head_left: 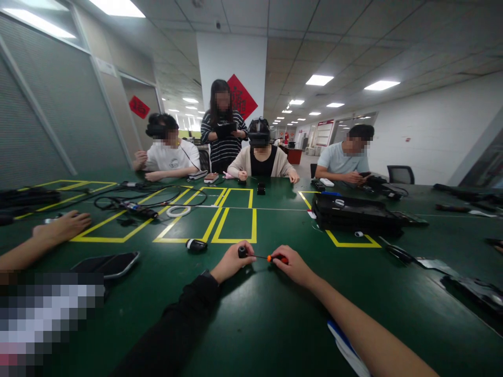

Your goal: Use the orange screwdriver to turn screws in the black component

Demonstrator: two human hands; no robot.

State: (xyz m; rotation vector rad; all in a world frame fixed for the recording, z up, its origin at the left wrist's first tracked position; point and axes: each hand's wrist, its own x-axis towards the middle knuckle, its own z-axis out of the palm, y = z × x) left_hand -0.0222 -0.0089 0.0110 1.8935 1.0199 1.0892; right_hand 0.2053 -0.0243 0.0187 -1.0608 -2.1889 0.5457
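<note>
My left hand [230,262] is closed around a small black round part [242,252], held just over the green table. In my right hand [294,266] is a screwdriver [270,258] with an orange and black handle. Its thin dark shaft points left and reaches my left fingers by the black part; whether the tip sits inside the part is too small to tell. A black and white cylindrical piece [196,245] lies on the table to the left of my left hand.
Yellow tape rectangles [254,225] mark the green table [251,324]. Stacked black trays [353,215] stand at right, cables [137,208] at left. Another person's hand [66,228] rests on the left. A blue and white object [346,348] lies under my right forearm. Several people sit or stand opposite.
</note>
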